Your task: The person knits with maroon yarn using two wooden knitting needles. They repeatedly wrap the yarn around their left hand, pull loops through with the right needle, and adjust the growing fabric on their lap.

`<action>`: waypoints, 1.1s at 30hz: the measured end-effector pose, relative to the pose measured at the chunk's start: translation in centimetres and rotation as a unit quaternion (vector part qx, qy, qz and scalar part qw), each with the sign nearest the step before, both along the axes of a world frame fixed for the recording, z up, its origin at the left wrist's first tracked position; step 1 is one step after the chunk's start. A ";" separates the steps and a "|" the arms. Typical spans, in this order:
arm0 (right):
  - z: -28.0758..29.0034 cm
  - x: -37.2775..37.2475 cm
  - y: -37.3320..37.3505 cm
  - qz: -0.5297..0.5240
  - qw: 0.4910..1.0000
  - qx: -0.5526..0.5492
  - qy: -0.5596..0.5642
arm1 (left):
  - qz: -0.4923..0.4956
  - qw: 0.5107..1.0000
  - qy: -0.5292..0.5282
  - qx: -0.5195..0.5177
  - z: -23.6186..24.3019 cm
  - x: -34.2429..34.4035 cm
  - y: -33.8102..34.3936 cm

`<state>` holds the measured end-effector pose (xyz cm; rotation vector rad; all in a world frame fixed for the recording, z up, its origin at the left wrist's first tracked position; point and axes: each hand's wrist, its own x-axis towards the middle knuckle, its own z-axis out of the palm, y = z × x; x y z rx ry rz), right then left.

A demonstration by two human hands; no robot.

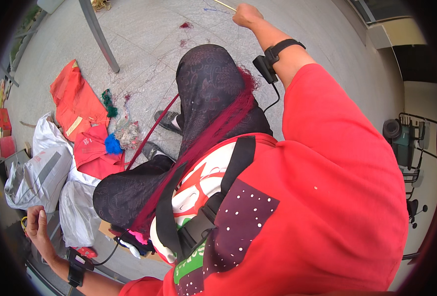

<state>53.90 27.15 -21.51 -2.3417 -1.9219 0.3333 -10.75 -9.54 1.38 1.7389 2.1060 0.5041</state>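
My right hand (245, 16), at the top, is closed on a thin pale stick (223, 6) that runs out toward the upper left. A long hank of dark red thread (213, 135) lies across my patterned black trouser legs (203, 79), with a narrower strand reaching down toward the left. My left hand (38, 227) is at the lower left, fingers curled, beside white plastic sacks (45, 182); a small yellow item shows behind its fingers, too hidden to name.
Red bags (75, 93), coloured yarn tufts (112, 143) and red scraps (186, 24) lie on the tiled floor (144, 44). A metal post (100, 39) stands upper left. Red cartons (2, 121) sit at far left; dark wheeled equipment (406, 133) is at far right.
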 end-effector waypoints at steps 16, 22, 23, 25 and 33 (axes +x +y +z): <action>-0.1 19.4 -13.8 -0.146 0.989 -0.023 -0.010 | -0.048 0.998 -0.027 -0.023 1.3 7.2 5.1; 0.2 21.9 -19.6 -0.226 0.973 -0.033 -0.032 | -0.088 0.996 -0.005 0.025 2.2 11.2 7.0; 0.4 22.1 -20.1 -0.235 0.971 -0.030 -0.035 | -0.099 0.994 0.000 0.044 2.3 11.4 7.2; 1.3 22.5 -20.6 -0.225 0.972 0.006 -0.067 | -0.077 0.995 -0.011 0.070 2.5 11.3 8.0; 6.1 23.5 -19.5 -0.214 0.963 0.137 -0.091 | -0.039 0.984 0.002 0.171 3.6 11.0 8.8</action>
